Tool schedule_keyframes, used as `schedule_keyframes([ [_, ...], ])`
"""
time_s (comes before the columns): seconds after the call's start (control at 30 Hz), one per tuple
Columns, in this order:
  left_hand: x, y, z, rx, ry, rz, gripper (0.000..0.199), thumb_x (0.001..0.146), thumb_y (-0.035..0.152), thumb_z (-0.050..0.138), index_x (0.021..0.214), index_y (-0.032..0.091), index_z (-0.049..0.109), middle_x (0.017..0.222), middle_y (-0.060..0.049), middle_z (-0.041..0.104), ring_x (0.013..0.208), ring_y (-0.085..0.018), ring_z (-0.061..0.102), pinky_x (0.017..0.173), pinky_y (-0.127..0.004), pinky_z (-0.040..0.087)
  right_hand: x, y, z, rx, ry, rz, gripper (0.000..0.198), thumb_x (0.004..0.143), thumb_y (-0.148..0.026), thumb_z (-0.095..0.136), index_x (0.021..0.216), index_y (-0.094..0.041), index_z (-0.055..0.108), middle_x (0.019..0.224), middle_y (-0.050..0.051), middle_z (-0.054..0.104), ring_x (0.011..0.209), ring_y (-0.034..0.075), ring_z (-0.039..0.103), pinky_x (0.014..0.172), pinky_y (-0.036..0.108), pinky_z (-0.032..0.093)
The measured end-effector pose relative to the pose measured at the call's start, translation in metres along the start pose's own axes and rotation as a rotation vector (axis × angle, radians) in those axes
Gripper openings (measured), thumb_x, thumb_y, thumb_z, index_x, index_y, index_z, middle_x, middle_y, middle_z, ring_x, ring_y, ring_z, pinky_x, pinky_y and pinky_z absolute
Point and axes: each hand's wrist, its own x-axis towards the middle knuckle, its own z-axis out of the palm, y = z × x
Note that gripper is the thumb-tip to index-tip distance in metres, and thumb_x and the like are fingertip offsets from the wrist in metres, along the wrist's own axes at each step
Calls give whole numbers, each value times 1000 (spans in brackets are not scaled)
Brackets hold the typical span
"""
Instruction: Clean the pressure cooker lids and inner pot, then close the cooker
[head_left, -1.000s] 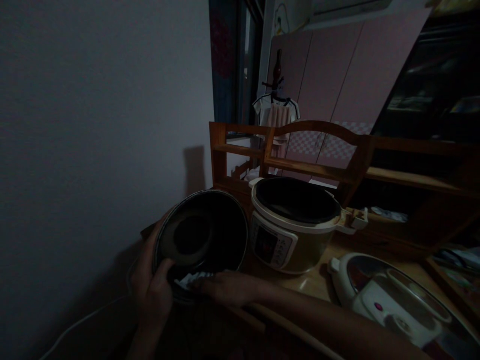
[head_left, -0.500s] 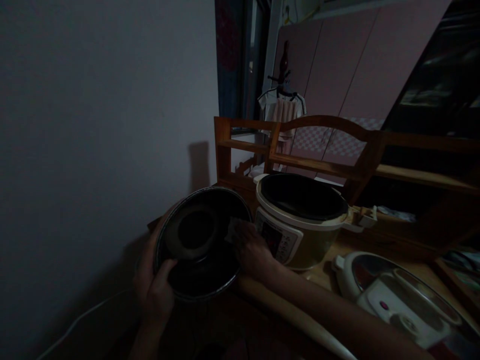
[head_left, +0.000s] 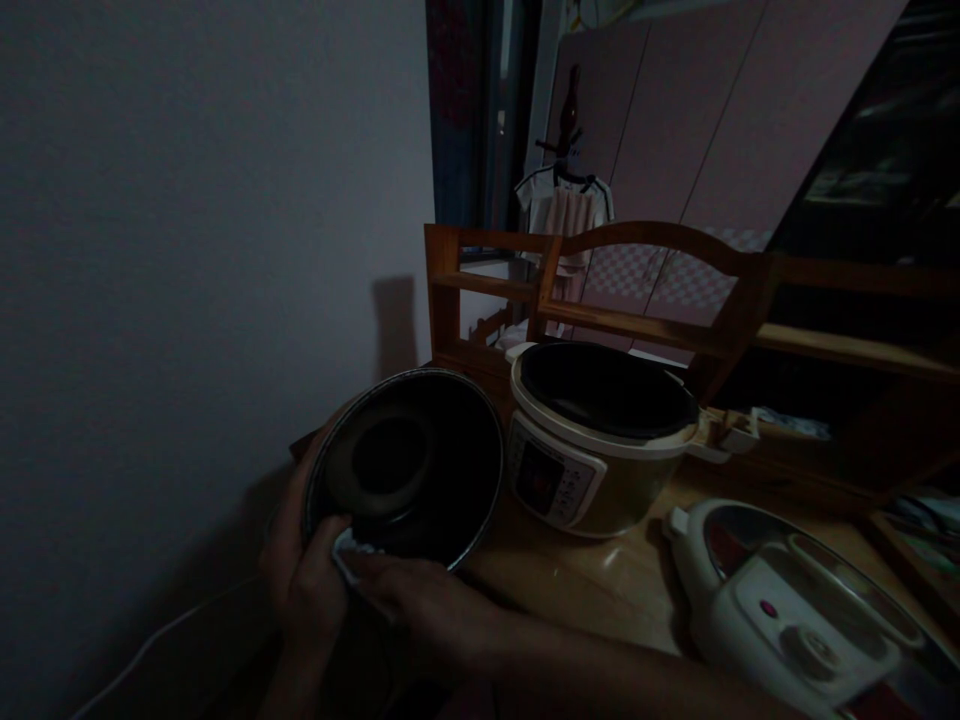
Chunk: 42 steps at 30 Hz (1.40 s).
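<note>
A dark round inner pot (head_left: pixel 457 450) is tilted with its mouth facing me. My left hand (head_left: pixel 307 570) is closed on its left rim, thumb over the edge. My right hand (head_left: pixel 427 600) presses a pale cloth (head_left: pixel 352 550) against the pot's lower-left rim, close beside my left thumb. Some of the right fingers are hidden in the dimness. To the right of the pot stands an electric pressure cooker body (head_left: pixel 637 490), with a dark opening on top and a control panel in front. Its lid (head_left: pixel 795 600) lies apart at the lower right.
The cooker stands on a wooden desk (head_left: pixel 600 580) with a wooden shelf rack (head_left: pixel 645 235) along its back. A plain wall (head_left: pixel 225 200) rises close on the left. A white cord (head_left: pixel 165 630) runs at lower left. Pink cupboards and hanging clothes are behind.
My right hand has moved with the cloth from the pot's right inner side to its lower-left rim. My left hand keeps its hold, and the pot stays nearly in place.
</note>
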Motion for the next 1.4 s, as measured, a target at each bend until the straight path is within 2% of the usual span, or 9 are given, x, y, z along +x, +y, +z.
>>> schedule_keyframes([
  [0.13,2,1,2,-1,1,1,60,79,23,52,139,26,52,140,1,56,132,-26,48,115,-39,35,-4,-2,-4,136,9,-53,45,105,-24,30,150,-21,37,152,4,44,136,17,45,112,31,36],
  [0.3,1,-2,2,26,15,17,59,79,25,53,139,26,52,140,0,56,131,-28,49,116,-43,34,-23,-3,-14,139,44,18,43,107,-37,27,141,-25,50,132,1,63,118,15,60,102,25,45],
  [0.43,1,-4,2,4,6,27,59,81,26,53,140,26,51,141,-1,55,133,-28,48,117,-42,33,-36,11,-18,-174,76,-1,44,105,-43,35,138,-20,52,128,7,65,116,19,61,102,30,44],
  [0.6,1,-2,2,18,15,18,59,80,25,55,139,27,52,141,-1,55,133,-27,47,117,-41,33,-41,55,-31,-605,146,37,67,91,-67,49,132,-15,55,132,17,60,122,27,55,109,42,38],
  [0.8,0,-3,-1,31,-18,33,59,80,24,55,139,26,53,142,0,55,133,-28,47,117,-40,33,-39,72,-40,-700,233,67,71,85,-67,59,137,-18,52,142,17,52,127,30,51,112,49,33],
  [1.0,1,-1,1,18,-11,33,61,80,21,53,140,27,52,143,1,54,133,-27,48,116,-38,34,-41,49,-24,-542,130,24,64,87,-51,61,139,-15,50,135,16,58,122,29,54,110,44,36],
  [1.13,1,-2,2,21,3,31,59,80,22,54,139,28,53,142,2,55,132,-26,49,115,-37,35,-31,17,-14,-275,46,-20,62,82,-40,65,136,-15,50,129,12,62,115,28,60,100,36,45],
  [1.27,-2,-5,2,13,11,19,56,83,28,55,139,29,52,141,2,56,130,-27,50,115,-40,36,-15,-17,-12,96,52,-80,66,78,-23,65,140,-20,43,130,6,62,108,21,63,90,27,50],
  [1.4,-7,-7,1,46,10,17,56,85,31,54,141,30,50,140,1,57,130,-28,51,116,-44,35,-11,-22,-9,177,53,-140,74,76,-20,65,144,-20,38,135,8,58,113,22,61,94,28,48],
])
